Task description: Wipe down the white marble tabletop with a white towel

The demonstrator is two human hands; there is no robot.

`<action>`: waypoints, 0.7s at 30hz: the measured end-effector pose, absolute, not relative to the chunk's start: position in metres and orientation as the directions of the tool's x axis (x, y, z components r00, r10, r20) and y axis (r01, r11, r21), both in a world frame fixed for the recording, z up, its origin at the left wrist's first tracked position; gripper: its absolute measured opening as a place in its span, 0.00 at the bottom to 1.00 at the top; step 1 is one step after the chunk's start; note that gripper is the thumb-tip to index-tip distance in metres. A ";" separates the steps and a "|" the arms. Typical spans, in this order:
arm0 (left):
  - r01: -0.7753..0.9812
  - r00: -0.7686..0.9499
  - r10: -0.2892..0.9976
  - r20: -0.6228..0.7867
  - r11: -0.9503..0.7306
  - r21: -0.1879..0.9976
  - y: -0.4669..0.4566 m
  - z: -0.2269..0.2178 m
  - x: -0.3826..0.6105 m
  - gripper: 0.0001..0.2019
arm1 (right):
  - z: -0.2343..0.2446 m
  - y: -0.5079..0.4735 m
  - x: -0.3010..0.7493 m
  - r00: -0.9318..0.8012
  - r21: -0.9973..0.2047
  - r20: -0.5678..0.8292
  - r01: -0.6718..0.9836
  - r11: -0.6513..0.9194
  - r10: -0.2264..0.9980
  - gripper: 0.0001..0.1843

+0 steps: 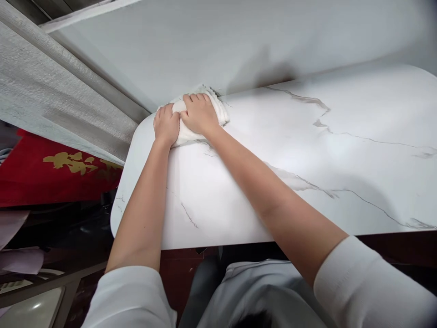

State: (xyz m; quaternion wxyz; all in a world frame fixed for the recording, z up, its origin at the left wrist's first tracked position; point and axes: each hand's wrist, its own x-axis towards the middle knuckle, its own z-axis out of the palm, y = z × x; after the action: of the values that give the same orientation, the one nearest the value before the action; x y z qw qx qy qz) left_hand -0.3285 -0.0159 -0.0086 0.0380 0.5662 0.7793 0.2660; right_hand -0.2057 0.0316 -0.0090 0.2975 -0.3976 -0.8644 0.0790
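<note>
One worktop (307,150), marble-look. One white cloth (218,111) at the worktop's far left corner. Two hands on the cloth: left hand (166,125), right hand (199,114). One red banner (41,173) left of the worktop.

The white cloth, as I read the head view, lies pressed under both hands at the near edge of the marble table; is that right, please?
Not quite: the left hand and right hand do press the white cloth, but at the far left corner of the marble table, by the wall, as the head view shows.
</note>
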 end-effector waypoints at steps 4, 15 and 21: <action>0.854 -0.349 0.901 0.260 0.191 0.485 -0.035 -0.011 -0.319 0.21 | -0.005 0.007 -0.193 -0.531 -0.364 0.401 0.656 0.662 0.747 0.18; 0.901 -0.302 0.940 0.159 0.226 0.370 -0.136 0.001 -0.272 0.32 | 0.001 -0.087 -0.147 -0.633 -0.255 0.336 0.651 0.715 0.697 0.24; 0.985 -0.100 0.970 0.221 0.066 0.158 -0.206 0.005 -0.240 0.28 | -0.002 -0.146 -0.105 -0.724 -0.188 0.323 0.582 0.791 0.610 0.29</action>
State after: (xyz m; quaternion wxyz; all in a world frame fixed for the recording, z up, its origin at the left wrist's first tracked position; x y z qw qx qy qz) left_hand -0.2405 -0.2063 0.0046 -0.0283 0.6701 0.7295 0.1341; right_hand -0.1048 -0.1463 -0.0016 0.1867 -0.3211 -0.9277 0.0369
